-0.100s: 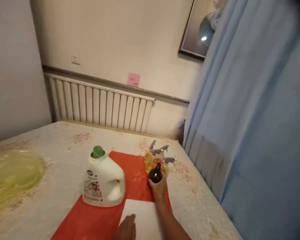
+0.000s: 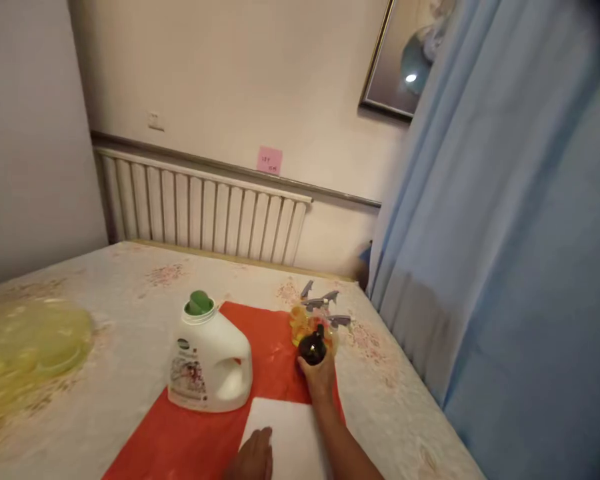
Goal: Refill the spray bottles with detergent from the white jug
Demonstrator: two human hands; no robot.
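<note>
The person's right hand was closed around a dark, glossy, round-bodied bottle with a narrow neck, over the right part of a bright red sheet; whether the bottle's base touched the sheet could not be told. Just behind it stood a cluster of clear and orange-yellow containers (their outlines partly hidden by the bottle), with grey trigger-like tops near them. The left hand, cut off by the lower edge of the view, lay over the left side of a flat white rectangular board or sheet, its fingers together; whether it was open or closed could not be told. To the left, partly on the red sheet, stood a white plastic jug with a built-in handle, a green cap sitting in its mouth.
</note>
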